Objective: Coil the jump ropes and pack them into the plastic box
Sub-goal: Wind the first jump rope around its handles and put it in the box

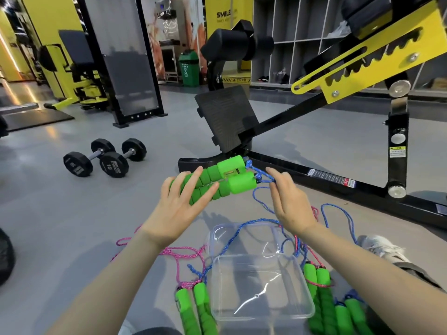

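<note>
My left hand (180, 209) holds two green foam handles (222, 180) side by side in the air, fingers wrapped over them. My right hand (289, 201) pinches the blue rope (260, 176) just where it leaves the handle ends. The rope hangs down in loose loops across a clear lid (217, 234) on the floor. A clear plastic box (261, 286) sits below my hands with nothing in it. A pink-roped pair of green handles (196, 308) lies left of the box. More green handles (324, 298) with pink and blue ropes lie to its right.
A black and yellow adjustable bench frame (314, 175) stands right behind my hands. Two black dumbbells (106, 157) lie on the grey floor at the left. My shoe (379, 246) is at the right. A green bin (189, 68) and shelving stand far back.
</note>
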The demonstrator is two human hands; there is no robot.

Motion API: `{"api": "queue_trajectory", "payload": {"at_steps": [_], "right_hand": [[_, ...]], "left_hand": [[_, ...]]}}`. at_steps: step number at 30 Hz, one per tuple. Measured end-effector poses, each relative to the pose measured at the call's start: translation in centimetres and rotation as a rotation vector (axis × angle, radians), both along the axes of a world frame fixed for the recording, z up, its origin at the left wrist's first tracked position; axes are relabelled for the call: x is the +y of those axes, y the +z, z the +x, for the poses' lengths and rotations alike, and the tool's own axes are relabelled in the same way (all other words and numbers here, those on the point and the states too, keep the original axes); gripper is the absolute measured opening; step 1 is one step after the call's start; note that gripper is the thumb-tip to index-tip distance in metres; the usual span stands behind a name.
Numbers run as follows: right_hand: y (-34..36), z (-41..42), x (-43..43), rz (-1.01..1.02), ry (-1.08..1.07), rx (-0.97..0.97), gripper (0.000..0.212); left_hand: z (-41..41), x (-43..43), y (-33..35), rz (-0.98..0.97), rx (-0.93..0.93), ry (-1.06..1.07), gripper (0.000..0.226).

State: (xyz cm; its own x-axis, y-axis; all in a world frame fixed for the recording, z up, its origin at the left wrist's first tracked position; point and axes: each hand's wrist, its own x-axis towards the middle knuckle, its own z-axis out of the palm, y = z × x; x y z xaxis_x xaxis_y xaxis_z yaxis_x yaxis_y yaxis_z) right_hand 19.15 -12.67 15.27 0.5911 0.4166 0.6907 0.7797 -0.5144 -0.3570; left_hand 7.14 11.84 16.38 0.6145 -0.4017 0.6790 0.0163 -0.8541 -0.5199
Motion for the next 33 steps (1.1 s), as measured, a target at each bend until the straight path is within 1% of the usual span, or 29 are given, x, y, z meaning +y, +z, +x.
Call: {"api": "queue_trajectory", "payload": {"at_steps": [2, 3, 4, 7, 9, 11, 14, 16, 18, 22, 26, 28, 30, 33], "right_hand": [[-0.4, -1.0, 1.3, 0.183, -0.014, 0.194, 0.040], [-0.6, -1.7, 2.1, 0.243, -0.012, 0.308, 0.037], [-0.8, -2.5, 3.0, 0.259, -0.017, 0.391, 0.033], [-1.6, -4.9, 5.5, 0.113, -0.012, 0.596, 0.025], [-1.4, -5.8, 6.1, -0.041, 0.048, 0.685, 0.029], [-0.2, -5.8, 5.2, -0.221, 0.118, 0.688, 0.033], [2.6, -5.2, 2.9, -0.440, 0.251, 0.654, 0.032], [4.2, -5.0, 1.9, -0.537, 0.312, 0.616, 0.030], [5.0, -4.5, 1.5, -0.588, 0.336, 0.515, 0.030], [6.3, -2.9, 1.0, -0.491, 0.344, 0.323, 0.026], [7.8, -2.4, 1.0, -0.392, 0.397, 0.246, 0.021], [8.5, -2.1, 1.0, -0.289, 0.405, 0.284, 0.022], [9.0, -1.7, 1.0, -0.189, 0.427, 0.396, 0.022], [8.9, -0.9, 0.9, -0.063, 0.460, 0.633, 0.025]], "left_hand": [[0.4, -0.6, 0.1, -0.027, -0.025, -0.002, 0.064], [0.5, -0.8, 0.2, -0.018, -0.041, -0.008, 0.063], [0.7, -1.0, 0.2, 0.000, -0.051, -0.014, 0.061], [0.8, -1.6, 0.0, 0.065, -0.063, -0.004, 0.058], [0.6, -1.5, -0.5, 0.104, -0.061, 0.021, 0.058], [0.1, -0.5, -0.9, 0.129, -0.040, 0.026, 0.055], [-0.5, 1.2, -1.6, 0.161, -0.025, -0.003, 0.049], [-0.8, 1.2, -2.1, 0.181, -0.015, -0.019, 0.050], [-1.0, 0.5, -2.4, 0.186, -0.011, -0.042, 0.049], [-0.9, -0.4, -2.9, 0.205, -0.023, -0.135, 0.042], [-0.6, -1.4, -3.3, 0.210, -0.031, -0.235, 0.044], [-0.6, -1.9, -3.5, 0.186, -0.039, -0.267, 0.050], [-0.6, -2.4, -3.2, 0.159, -0.064, -0.284, 0.051], [-0.7, -3.4, -2.3, 0.120, -0.091, -0.302, 0.036]]}}
